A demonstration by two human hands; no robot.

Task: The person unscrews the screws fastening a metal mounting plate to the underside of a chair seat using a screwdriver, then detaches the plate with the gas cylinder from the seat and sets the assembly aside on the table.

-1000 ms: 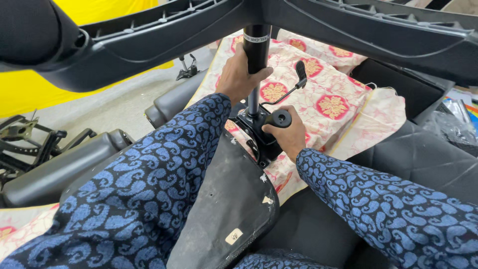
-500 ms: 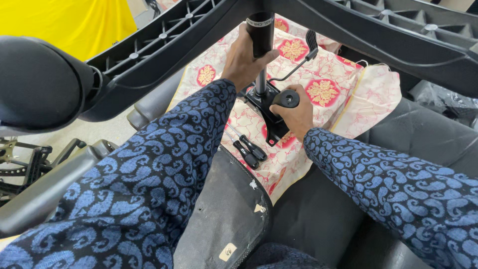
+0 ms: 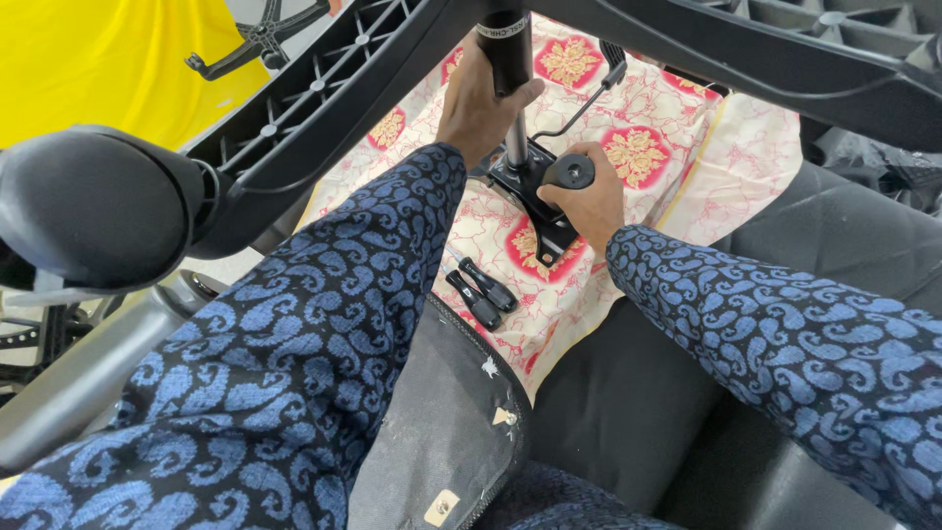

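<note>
My left hand [image 3: 478, 106] is wrapped around the black gas-lift cylinder [image 3: 503, 49] of an upside-down office chair base. Its chrome rod runs down into a black metal seat mechanism plate [image 3: 535, 201] lying on a floral cloth. My right hand [image 3: 586, 196] grips the round black knob [image 3: 570, 172] on that mechanism. A thin black lever [image 3: 589, 93] sticks out from the mechanism toward the back. Both arms wear blue paisley sleeves.
Black plastic star-base arms [image 3: 324, 108] span overhead, with a castor [image 3: 93, 211] at left. Two black-handled tools [image 3: 481, 292] lie on the red and cream cloth [image 3: 677, 167]. A black seat cushion [image 3: 834, 255] is at right, a chair part [image 3: 442, 432] on my lap, yellow sheet [image 3: 88, 59] behind.
The view has shifted down and left, so the base arms and castor loom larger. Both hands keep their grips on the cylinder and the knob.
</note>
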